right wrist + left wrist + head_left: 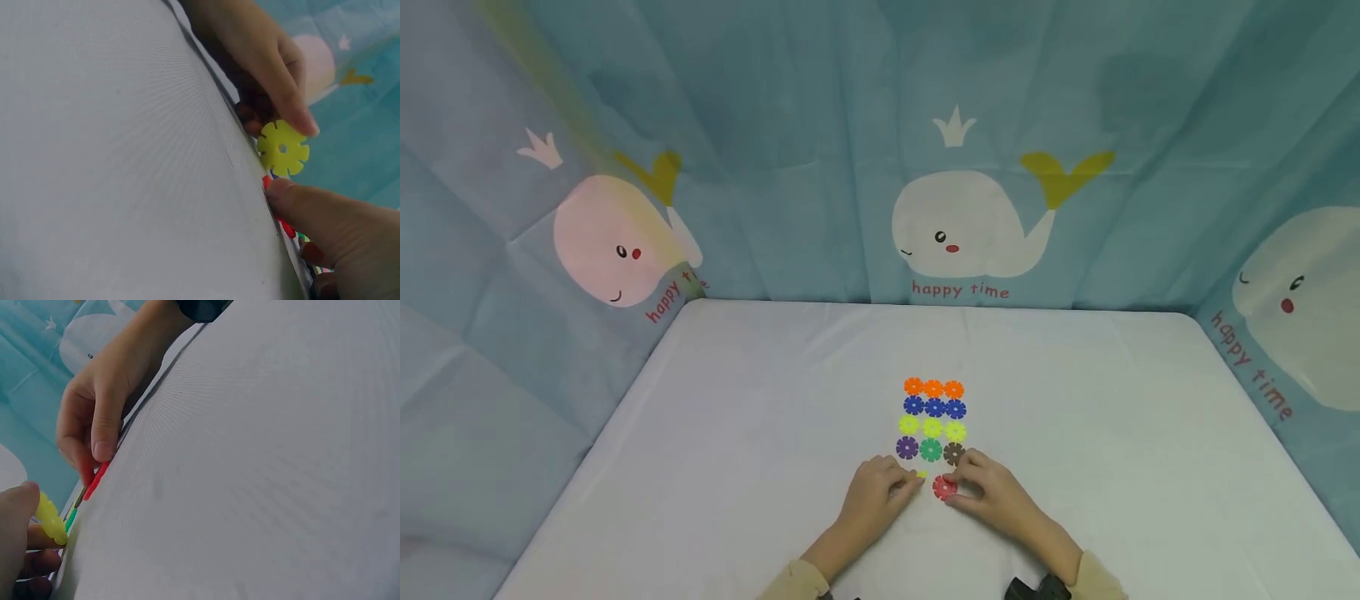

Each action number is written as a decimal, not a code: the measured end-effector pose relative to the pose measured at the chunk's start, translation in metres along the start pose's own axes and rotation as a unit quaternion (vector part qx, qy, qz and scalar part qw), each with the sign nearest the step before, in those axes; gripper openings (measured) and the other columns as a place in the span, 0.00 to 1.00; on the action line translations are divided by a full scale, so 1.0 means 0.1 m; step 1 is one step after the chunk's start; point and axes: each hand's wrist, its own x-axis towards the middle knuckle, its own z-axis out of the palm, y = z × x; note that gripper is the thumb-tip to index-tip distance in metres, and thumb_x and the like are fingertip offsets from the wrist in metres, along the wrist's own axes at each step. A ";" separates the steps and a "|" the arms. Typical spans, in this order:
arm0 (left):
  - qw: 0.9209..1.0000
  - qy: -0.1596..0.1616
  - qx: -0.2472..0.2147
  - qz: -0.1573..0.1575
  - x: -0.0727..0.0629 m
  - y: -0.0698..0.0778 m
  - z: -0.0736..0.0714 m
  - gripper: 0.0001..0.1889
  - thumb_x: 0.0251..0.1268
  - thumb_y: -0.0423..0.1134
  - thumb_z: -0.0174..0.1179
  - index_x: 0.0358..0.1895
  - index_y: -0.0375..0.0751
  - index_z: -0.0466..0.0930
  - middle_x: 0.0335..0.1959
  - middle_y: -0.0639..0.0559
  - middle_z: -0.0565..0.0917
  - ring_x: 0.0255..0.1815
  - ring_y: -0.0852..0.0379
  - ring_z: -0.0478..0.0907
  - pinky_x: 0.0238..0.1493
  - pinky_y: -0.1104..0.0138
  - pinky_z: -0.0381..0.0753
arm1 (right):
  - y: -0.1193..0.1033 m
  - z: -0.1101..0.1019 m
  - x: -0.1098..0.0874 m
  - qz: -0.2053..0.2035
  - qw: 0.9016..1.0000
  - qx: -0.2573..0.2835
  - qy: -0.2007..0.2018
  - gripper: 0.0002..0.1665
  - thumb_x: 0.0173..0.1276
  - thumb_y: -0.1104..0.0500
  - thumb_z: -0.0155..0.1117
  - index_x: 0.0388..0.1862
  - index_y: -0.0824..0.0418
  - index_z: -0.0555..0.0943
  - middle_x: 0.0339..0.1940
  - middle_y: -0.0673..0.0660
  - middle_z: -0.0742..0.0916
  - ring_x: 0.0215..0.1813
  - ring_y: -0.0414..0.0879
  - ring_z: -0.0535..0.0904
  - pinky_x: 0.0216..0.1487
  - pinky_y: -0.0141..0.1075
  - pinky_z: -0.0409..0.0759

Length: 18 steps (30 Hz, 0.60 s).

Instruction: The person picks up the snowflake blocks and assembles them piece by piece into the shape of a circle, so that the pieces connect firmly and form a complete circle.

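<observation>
Clock read from the head view, twelve toward the curtain [820, 208].

My left hand [874, 492]: thumb and forefinger clamped on a notched yellow disc [921, 473], which lies at about two o'clock from the hand, right at the tips. It is tipped up on edge; the right wrist view shows its face and centre hole. Whether its lower rim meets the white table [760, 417], I cannot tell. Other left fingers curl beneath.

My right hand [996, 492]: thumb and a fingertip pinch the near-side rim of a red disc [942, 488], which lies at nine o'clock from the hand. The left wrist view catches it nearly edge-on, slightly tilted. Remaining right fingers partly hidden.

Between the hands: red sits at four o'clock from the pinched yellow, close by, with a small gap.

Beyond both, a block of flat discs. Nearest row: purple disc [907, 448] at eleven o'clock from the pinched yellow, green disc [931, 451] at one, brown disc [952, 453] just past twelve from the red, its edge close under my right forefinger. Farther toward twelve: three yellow-green discs [932, 427], three blue discs [934, 407], three orange discs [933, 388], the last row farthest from my fingers.
</observation>
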 end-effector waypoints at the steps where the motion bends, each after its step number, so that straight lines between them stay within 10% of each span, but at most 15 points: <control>1: 1.000 0.000 0.008 0.001 0.01 0.00 0.00 0.09 0.57 0.43 0.60 0.25 0.44 0.83 0.20 0.64 0.72 0.22 0.67 0.65 0.26 0.74 0.65 | 0.00 0.00 0.00 -0.009 1.000 0.003 0.007 0.10 0.48 0.56 0.71 0.28 0.55 0.78 0.34 0.43 0.75 0.36 0.38 0.73 0.37 0.30 0.73; 8: 0.999 -0.003 0.036 0.036 0.02 0.02 -0.01 0.06 0.54 0.35 0.59 0.22 0.42 0.79 0.20 0.61 0.72 0.21 0.66 0.67 0.25 0.76 0.66 | -0.04 0.01 0.03 0.010 1.000 0.026 -0.002 0.15 0.47 0.61 0.71 0.32 0.52 0.75 0.37 0.43 0.78 0.38 0.38 0.74 0.38 0.31 0.73; 18: 0.997 -0.011 -0.064 0.050 -0.01 0.01 0.01 0.02 0.51 0.31 0.60 0.25 0.42 0.78 0.21 0.61 0.73 0.22 0.70 0.65 0.24 0.81 0.65 | -0.11 -0.03 0.02 0.083 0.995 0.034 -0.034 0.19 0.48 0.58 0.72 0.39 0.52 0.76 0.35 0.41 0.76 0.34 0.36 0.70 0.32 0.30 0.70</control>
